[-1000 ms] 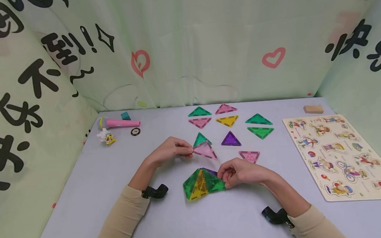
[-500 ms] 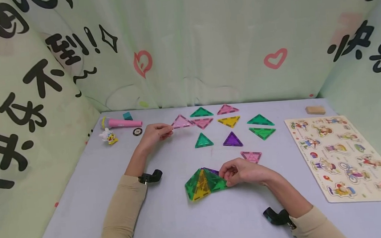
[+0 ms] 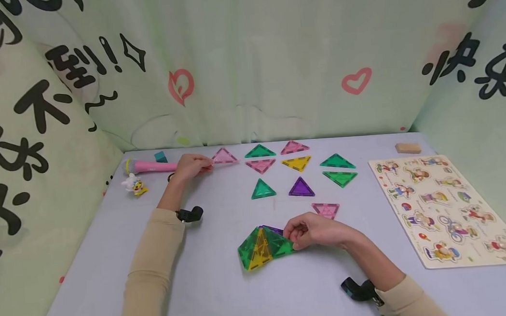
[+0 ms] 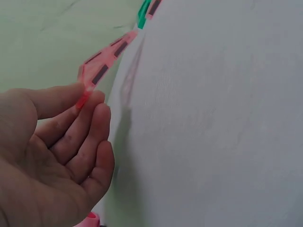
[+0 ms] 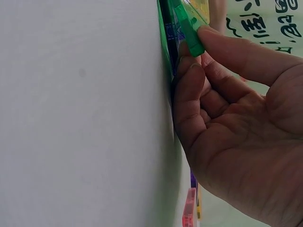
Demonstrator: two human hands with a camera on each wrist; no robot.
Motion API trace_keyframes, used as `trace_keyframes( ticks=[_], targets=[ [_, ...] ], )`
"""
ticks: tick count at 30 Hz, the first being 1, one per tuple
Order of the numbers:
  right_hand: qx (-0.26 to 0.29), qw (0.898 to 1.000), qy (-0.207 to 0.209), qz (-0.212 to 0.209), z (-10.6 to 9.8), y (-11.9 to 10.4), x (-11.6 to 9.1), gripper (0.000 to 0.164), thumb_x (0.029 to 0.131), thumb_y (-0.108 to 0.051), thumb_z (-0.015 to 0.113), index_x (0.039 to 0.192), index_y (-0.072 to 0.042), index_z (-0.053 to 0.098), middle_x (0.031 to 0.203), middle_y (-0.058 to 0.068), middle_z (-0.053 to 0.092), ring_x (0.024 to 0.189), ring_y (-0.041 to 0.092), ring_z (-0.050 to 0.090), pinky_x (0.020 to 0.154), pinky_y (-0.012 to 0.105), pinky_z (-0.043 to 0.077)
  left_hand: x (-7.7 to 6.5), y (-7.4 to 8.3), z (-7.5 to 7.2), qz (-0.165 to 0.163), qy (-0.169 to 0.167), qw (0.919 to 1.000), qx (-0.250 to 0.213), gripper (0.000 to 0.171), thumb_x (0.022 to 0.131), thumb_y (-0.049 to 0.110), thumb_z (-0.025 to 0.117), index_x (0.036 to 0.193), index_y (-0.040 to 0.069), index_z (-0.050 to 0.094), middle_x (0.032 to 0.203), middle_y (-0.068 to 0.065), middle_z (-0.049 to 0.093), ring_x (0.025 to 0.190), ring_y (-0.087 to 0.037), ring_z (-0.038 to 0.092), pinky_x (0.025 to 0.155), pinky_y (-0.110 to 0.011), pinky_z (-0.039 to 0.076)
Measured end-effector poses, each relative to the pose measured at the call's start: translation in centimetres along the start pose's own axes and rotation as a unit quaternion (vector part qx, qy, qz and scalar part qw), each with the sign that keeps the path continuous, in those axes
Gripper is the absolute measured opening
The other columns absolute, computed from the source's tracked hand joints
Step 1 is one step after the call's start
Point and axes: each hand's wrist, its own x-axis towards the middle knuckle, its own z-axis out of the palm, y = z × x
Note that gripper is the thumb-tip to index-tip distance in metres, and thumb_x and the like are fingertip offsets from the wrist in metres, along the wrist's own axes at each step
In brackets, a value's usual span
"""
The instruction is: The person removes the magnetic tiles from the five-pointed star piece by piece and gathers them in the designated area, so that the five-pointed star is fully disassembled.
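My left hand pinches a pink triangular magnetic tile by one corner, near the back left of the table. In the left wrist view that pink tile stands off the white surface, between thumb and fingertips. Front and centre sits a faceted shape built of green, yellow and purple magnetic tiles. The right hand pinches its right edge; in the right wrist view a green tile's edge lies under the thumb. Part of the built shape is hidden behind the fingers.
Several loose triangular tiles lie mid-table, among them a purple tile and a yellow tile. A pink toy microphone and a small figurine are at the left. At the right lie a picture puzzle board and a wooden block.
My left hand has carried the pink tile from above the built shape to the back left of the table. The right hand has kept its grip on the built shape.
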Motion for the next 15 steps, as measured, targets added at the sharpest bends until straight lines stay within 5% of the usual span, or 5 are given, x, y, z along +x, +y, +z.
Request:
trace_keyframes(
  ticks=[8,15],
  targets=[
    [-0.002,1.0,0.002,0.003,0.0,-0.1,0.0,0.022,0.085,-0.002,0.069,0.107,0.002,0.065,0.082,0.003,0.056,0.075,0.013,0.05,0.069,0.025,0.047,0.7,0.7,0.5,0.028,0.048,0.9895,0.134,0.028,0.096,0.029,0.065,0.105,0.005,0.076,0.099,-0.012,0.072,0.086,-0.02,0.055,0.072,-0.029,0.041],
    [-0.001,1.0,0.006,0.009,0.2,-0.1,0.1,0.022,0.085,-0.002,0.069,0.106,0.001,0.066,0.082,0.002,0.057,0.075,0.014,0.05,0.069,0.024,0.047,1.1,1.0,1.5,0.043,0.08,0.9823,0.164,0.023,0.094,0.024,0.067,0.098,0.004,0.077,0.083,-0.008,0.07,0.078,-0.019,0.054,0.066,-0.028,0.04]
  ],
)
